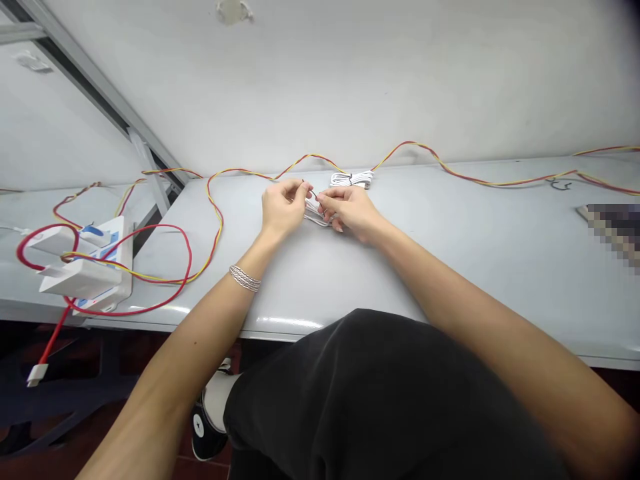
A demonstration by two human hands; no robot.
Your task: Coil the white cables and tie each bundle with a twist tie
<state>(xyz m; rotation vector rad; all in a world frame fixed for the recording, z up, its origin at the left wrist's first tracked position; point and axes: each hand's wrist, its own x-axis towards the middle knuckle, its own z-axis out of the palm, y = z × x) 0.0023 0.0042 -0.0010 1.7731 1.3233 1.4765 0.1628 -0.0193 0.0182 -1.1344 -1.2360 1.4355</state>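
Note:
A thin black twist tie stretches between my two hands above the shelf. My left hand pinches one end of it between thumb and finger. At the other end, the fingers of my right hand are closed on the tie. Just below them is a white cable, partly covered by my fingers; whether the right hand also grips it, I cannot tell. Behind my right hand lies a second white cable bundle, coiled and bound with a dark tie.
Red and yellow twisted wires run along the wall. To the left, a white power strip carries chargers and a looped red cable. Loose dark ties lie at right, near a blurred-out object. My knee is below the shelf edge.

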